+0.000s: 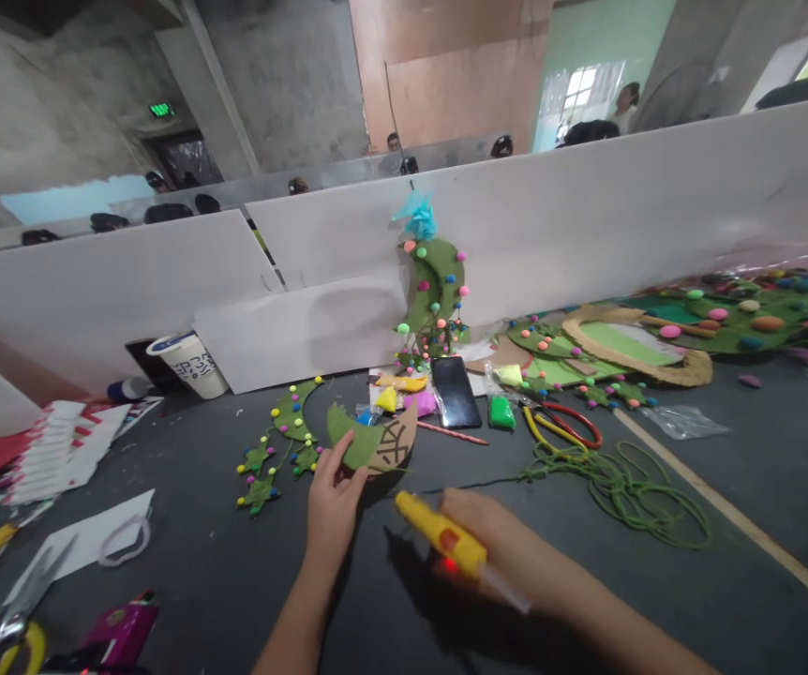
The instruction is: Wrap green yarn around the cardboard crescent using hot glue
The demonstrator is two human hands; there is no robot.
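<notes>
My left hand (337,483) pinches a cardboard crescent (398,441), its left part under green felt (358,441) and its right part bare brown with dark marks. My right hand (488,534) grips a yellow hot glue gun (439,530), slightly blurred. Its nozzle points toward the crescent without touching it. A clear glue stick (509,589) sticks out of the back and a red light glows on the body. Left of the crescent lies a green felt moon with hanging stars (293,412), dotted with small coloured balls. Green yarn (629,487) lies in loops to the right.
Scissors with red and yellow handles (565,427), a phone (456,392) and packs of coloured clay (501,412) lie ahead. More scissors (21,609) are at left. A paper cup (193,364) stands by the white partition (551,225). A decorated moon (439,281) hangs centrally.
</notes>
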